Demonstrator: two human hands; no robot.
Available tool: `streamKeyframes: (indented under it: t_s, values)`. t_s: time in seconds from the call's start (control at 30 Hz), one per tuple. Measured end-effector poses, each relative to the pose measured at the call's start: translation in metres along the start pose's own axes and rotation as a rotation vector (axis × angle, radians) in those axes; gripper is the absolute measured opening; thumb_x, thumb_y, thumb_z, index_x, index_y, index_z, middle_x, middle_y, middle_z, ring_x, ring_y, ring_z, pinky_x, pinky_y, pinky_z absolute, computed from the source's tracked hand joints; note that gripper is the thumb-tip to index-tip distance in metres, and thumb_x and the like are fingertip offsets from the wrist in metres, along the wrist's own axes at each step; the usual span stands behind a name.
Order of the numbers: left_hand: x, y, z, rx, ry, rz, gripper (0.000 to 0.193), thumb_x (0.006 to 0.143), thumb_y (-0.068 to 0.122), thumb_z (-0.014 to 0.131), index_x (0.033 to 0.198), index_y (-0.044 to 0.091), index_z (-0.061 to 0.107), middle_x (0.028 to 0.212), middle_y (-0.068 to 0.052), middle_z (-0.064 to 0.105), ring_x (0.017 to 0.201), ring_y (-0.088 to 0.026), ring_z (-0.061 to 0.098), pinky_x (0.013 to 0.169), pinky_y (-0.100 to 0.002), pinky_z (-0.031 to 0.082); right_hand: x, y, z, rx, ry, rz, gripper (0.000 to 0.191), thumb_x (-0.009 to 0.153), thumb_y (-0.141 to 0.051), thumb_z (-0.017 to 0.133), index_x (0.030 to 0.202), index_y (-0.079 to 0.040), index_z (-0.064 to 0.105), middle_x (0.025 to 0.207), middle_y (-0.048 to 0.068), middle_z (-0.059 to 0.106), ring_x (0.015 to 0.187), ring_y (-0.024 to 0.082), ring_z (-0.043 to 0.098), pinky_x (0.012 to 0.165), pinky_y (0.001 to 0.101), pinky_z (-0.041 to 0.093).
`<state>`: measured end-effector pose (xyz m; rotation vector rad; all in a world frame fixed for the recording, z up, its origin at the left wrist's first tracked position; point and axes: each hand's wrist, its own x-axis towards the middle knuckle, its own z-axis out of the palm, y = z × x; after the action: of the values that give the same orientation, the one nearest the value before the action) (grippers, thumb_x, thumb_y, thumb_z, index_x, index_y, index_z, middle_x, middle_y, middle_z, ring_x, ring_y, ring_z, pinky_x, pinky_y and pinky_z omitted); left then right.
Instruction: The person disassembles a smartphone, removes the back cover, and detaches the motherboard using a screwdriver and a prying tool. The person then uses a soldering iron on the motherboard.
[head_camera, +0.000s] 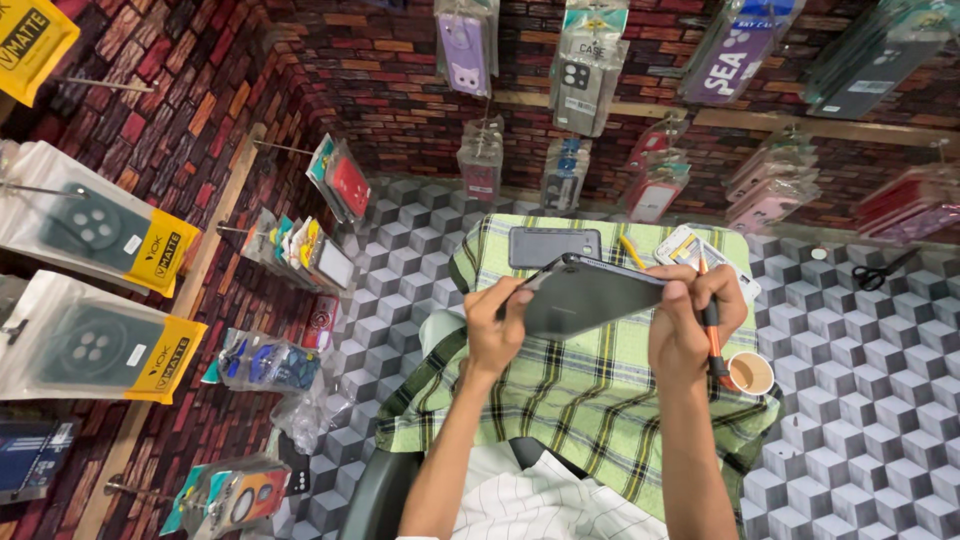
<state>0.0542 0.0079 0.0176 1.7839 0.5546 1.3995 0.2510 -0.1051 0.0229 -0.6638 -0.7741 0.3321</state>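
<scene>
1. White, thinly lined fabric of the person's clothing (540, 500) fills the bottom edge of the head view, with both bare forearms rising from it toward the middle of the frame.
2. Left hand (492, 325) grips the left end of a dark grey, flat rectangular phone body (585, 298) — fingers curled shut around its edge, thumb on the near face.
3. Right hand (690, 315) clamps the right end of the same phone body, fingers closed over its top corner; the device is held tilted in the air between the two hands, above the cloth and apart from it.
4. An orange-handled, black-gripped screwdriver (712, 335) is tucked in the right hand too, its shaft running down past the palm.
5. Beneath the hands lies a green-and-yellow checked cloth (560, 400) spread over a small surface.
6. On the cloth's far side rests a dark grey phone case with a camera cut-out (553, 246), just beyond the held device; a yellow pencil-like tool (631, 251) lies beside it.
7. A small paper cup of brown drink (750, 373) stands at the cloth's right edge — close to the right wrist.
8. Black scissors (880, 271) lie well apart on the grey cube-patterned floor (860, 400).
9. Packaged phone covers (585, 75) hang on hooks along the red brick-patterned walls (200, 120).
</scene>
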Motion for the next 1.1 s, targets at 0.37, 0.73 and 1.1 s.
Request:
streamKeyframes:
  t_s: [0.37,0.73,1.1]
  values:
    - [0.009,0.004,-0.016,-0.085,-0.090,0.130,0.046,0.107,0.039,0.056,0.093,-0.001,0.073,0.082,-0.012,0.073,0.072,-0.024,0.070,0.067,-0.034,0.051,-0.009,-0.045,0.031,-0.560,-0.247,-0.300,0.044,0.095,0.001,0.076,0.082,-0.006,0.034,0.085,0.020,0.072,0.090,0.033,0.078,0.070,0.0337,0.062]
    - [0.014,0.030,0.014,-0.262,-0.188,0.195,0.028,0.098,0.027,0.073,0.111,0.004,0.065,0.103,-0.011,0.077,0.099,-0.025,0.078,0.090,-0.035,0.062,0.013,-0.060,0.069,-0.595,-0.404,-0.522,0.044,0.092,0.002,0.074,0.074,-0.005,0.034,0.085,0.024,0.072,0.077,0.030,0.075,0.068,0.0375,0.060]
    - [0.009,0.035,0.014,-0.330,-0.155,0.200,0.019,0.083,0.000,0.083,0.096,0.002,0.069,0.096,-0.012,0.078,0.094,-0.024,0.079,0.085,-0.033,0.062,0.008,-0.098,0.096,-0.425,-0.328,-0.400,0.055,0.097,-0.050,0.062,0.082,0.000,0.046,0.081,0.011,0.074,0.079,0.021,0.066,0.075,0.0373,0.051]
